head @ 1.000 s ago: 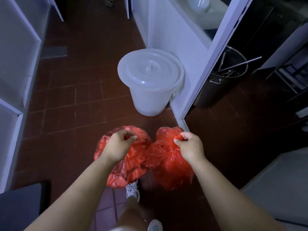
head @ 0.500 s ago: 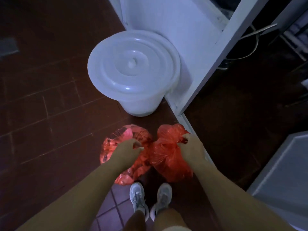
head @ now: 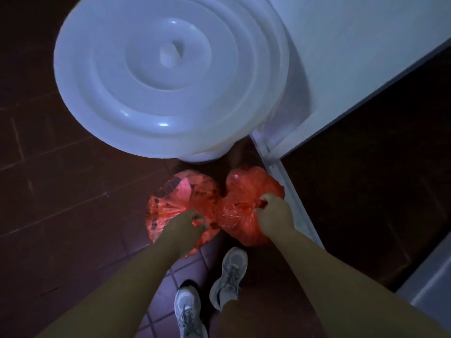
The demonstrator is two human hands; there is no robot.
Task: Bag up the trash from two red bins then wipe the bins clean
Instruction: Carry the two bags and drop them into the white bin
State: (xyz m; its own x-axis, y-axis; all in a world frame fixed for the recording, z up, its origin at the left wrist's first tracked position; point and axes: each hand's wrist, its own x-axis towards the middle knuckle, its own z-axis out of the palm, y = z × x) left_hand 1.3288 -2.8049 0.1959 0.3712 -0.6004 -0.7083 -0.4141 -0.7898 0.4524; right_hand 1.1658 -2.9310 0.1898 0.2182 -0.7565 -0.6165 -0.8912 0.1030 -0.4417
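Dark tiled floor (head: 61, 215), white lidded bucket (head: 168, 76) ahead. L hand (head: 181, 225) pinches gathered neck of left red bag (head: 180, 193); R hand (head: 274, 215) grips neck of right red bag (head: 244, 191). Bags touch, low near feet. Advice: bunch necks tight, lift evenly; thin film probably tears easily.

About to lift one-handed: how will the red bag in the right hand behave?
The right red trash bag is thin, crinkled film, so it will likely sag and swing. It bulges yet looks loosely stuffed, so probably light. The right hand grips its gathered top; glossy plastic may slip unless bunched tight.
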